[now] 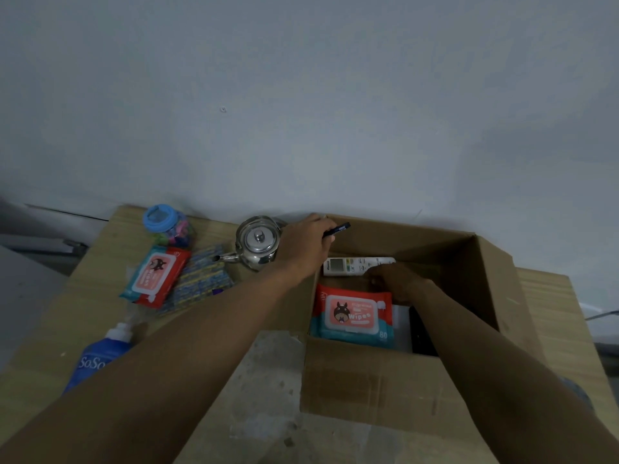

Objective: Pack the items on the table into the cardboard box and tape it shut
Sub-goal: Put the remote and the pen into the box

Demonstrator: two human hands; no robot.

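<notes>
Position: one wide-angle camera on the person's head, above the near edge of the bench [60, 323].
Facing: forward and down, toward the grey wall [301, 95] behind the bench.
Nearness: close; both forearms run up from the bottom edge.
Framing: wall fills the upper half, bench and cardboard box [368, 380] the lower.

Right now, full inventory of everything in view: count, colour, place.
cardboard box: 1, brown, open, table right
wipes pack in box: 1, red-teal
wipes pack on table: 1, red-teal, left
remote: 1, white, in box, far side
dark item: 1, black, in box
kettle: 1, steel, left of box
jar: 1, blue lid, table far left
patterned packets: count unclear, blue-yellow, beside table wipes
bottle: 1, blue, table near left
table: 1, light wood
pen: 1, black, in left hand
left hand: holds pen above box corner
right hand: inside box by remote, grip unclear
</notes>
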